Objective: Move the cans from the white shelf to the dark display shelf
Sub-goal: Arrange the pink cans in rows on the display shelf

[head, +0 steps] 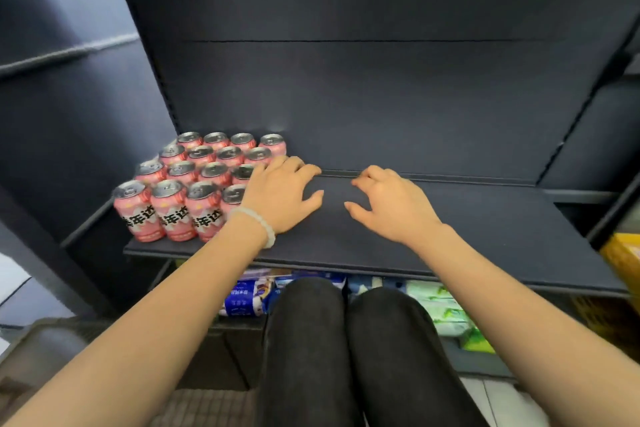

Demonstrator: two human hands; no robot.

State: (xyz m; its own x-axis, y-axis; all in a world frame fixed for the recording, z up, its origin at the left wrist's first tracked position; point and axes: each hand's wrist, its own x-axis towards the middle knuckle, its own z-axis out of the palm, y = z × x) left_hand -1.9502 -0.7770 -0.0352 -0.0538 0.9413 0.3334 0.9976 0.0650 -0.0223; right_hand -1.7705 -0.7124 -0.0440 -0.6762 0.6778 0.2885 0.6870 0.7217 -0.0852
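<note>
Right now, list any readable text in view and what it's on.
"美年达", partly cut off: black characters on the front-row pink cans standing on the dark display shelf.
White print on the blue package below that shelf: too blurred to read.
Green packs and yellow box: no legible text.

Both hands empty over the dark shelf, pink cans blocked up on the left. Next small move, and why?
Probably draw both hands back for more cans: left hand and right hand hold nothing, and the dark shelf lies bare right of the pink cans.
</note>
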